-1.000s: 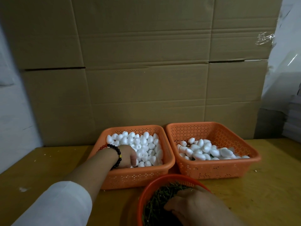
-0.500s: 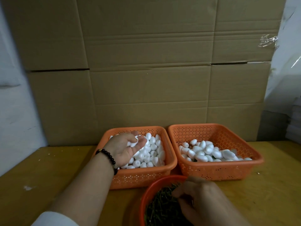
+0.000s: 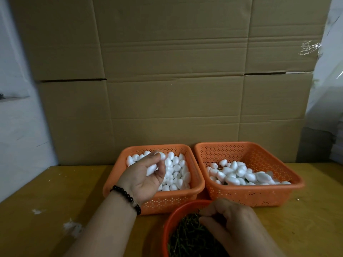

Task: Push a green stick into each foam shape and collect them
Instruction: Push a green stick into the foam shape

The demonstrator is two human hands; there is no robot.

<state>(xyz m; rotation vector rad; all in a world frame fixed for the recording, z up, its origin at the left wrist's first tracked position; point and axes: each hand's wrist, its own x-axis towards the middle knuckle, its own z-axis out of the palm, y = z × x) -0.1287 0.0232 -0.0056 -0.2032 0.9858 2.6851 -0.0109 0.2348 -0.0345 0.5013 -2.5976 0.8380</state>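
The foam shapes (image 3: 151, 168) sat in the cupped palm of the left hand (image 3: 143, 178), raised over the left basket (image 3: 196, 178) of plain foam; its fingers (image 3: 161, 168) were half curled around them. Held so loosely, one could have rolled out and fallen. The right hand (image 3: 230, 221) reached into the red bowl (image 3: 168, 222) of green sticks (image 3: 187, 236) on the worktop (image 3: 46, 197), fingertips pinched together, though whether they gripped a stick could not be told. The right basket (image 3: 259, 194) held finished pieces.
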